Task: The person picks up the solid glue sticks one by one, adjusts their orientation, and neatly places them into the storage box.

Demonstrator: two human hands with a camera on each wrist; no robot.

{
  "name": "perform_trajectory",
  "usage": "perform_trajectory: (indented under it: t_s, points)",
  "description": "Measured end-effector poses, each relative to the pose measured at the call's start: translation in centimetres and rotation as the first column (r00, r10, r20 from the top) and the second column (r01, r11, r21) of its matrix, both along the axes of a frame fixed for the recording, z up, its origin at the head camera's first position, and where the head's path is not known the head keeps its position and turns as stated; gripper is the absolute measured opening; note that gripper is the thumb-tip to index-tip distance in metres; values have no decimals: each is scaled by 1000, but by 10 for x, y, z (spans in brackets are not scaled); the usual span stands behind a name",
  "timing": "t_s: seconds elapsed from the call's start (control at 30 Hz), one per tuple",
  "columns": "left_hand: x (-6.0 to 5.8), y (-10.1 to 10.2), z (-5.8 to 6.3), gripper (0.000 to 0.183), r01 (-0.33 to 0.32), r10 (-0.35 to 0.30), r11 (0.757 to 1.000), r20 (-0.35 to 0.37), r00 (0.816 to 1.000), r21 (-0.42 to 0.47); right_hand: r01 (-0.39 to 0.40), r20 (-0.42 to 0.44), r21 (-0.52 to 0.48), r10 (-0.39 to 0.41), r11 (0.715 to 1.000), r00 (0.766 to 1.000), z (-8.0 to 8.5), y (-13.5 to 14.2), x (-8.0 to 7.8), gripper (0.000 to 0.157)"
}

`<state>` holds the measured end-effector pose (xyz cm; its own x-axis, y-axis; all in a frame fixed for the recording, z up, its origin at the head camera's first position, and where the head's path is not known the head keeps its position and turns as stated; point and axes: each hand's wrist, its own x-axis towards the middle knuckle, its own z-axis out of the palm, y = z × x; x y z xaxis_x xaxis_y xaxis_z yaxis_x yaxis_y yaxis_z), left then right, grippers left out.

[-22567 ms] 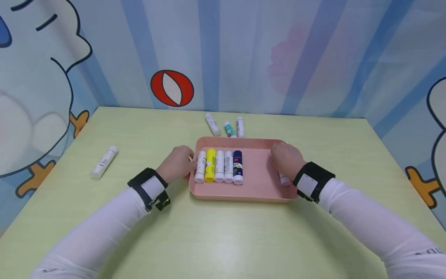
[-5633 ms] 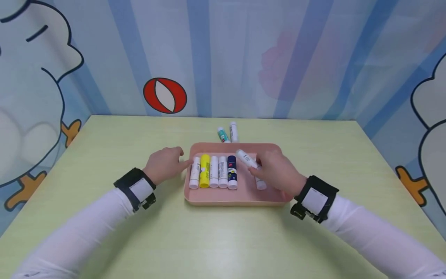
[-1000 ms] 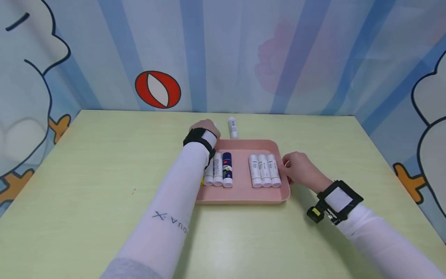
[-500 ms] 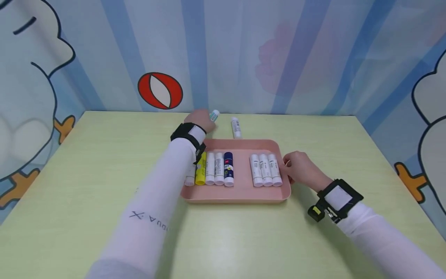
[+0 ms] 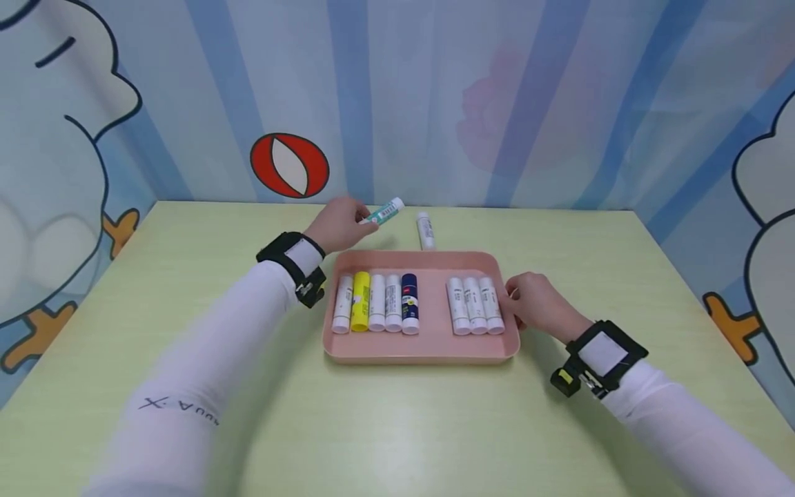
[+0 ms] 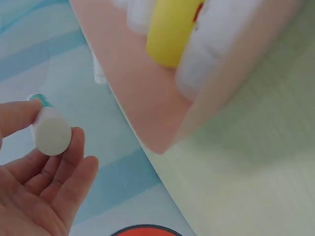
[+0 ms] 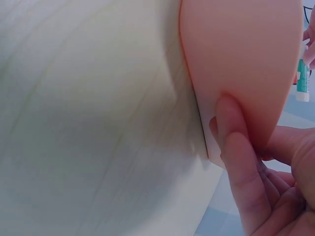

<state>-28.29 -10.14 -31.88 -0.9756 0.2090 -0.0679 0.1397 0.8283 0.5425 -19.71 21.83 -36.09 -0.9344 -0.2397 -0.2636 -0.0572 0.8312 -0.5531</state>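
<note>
In the head view, my left hand [image 5: 338, 224] pinches a teal-and-white glue stick [image 5: 386, 210] above the table behind the tray. The left wrist view shows the white end of this glue stick [image 6: 53, 135] between thumb and fingers. My right hand [image 5: 539, 304] pinches the right wall of the pink tray [image 5: 435, 351], thumb over the rim and fingers outside. On the tray's left side lie several glue sticks in a row, including a yellow glue stick [image 5: 360, 301] and a dark blue glue stick [image 5: 410, 304]. Three white glue sticks [image 5: 475, 305] lie side by side at its right.
A white glue stick [image 5: 425, 230] lies on the table just behind the tray's back rim. A bare gap in the tray [image 5: 433, 297] separates the two groups. The pale green table [image 5: 397, 428] meets a blue striped backdrop [image 5: 428, 103] at its far edge.
Three white glue sticks now lie together at the tray's right. Most recently, my left hand picked up the teal-and-white glue stick behind the tray and moved left with it; my right hand stayed on the tray.
</note>
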Motion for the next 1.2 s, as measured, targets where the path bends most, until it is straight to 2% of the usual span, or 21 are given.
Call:
perform_trajectory:
  t_s: [0.23,0.37,0.47,0.57,0.63,0.73,0.83,0.97,1.1,1.2]
  points:
    - [21,5,-4,34,104,-104,995,36,994,6,-31,-28,27,32,999,999,0,3,-3,17]
    - [34,5,-7,32,147,-147,989,32,989,11,-43,-125,100,56,994,991,6,2,-1,22]
    - [44,7,-7,33,171,-171,985,21,985,-3,-18,-275,140,56,990,960,17,-1,0,27]
    - [53,10,-6,34,191,-191,981,14,981,-18,-14,-367,105,52,994,929,30,-10,-1,35]
    - [58,13,-6,35,214,-214,977,8,977,-24,-42,-376,73,67,996,924,36,-18,-1,42]
    - [66,18,-5,38,258,-258,965,-4,966,-42,-113,-343,42,121,993,932,41,-31,2,56]
    - [72,22,-5,37,303,-305,951,-24,952,-68,-196,-347,50,201,979,916,43,-44,7,66]
    - [79,26,-6,31,338,-345,936,-69,936,-103,-310,-398,61,308,949,864,41,-56,14,68]
    - [83,28,-7,28,374,-395,915,-140,908,-155,-408,-493,101,401,908,772,36,-61,15,62]
    - [86,29,-7,29,404,-429,899,-153,890,-167,-452,-543,117,438,884,717,32,-61,14,51]
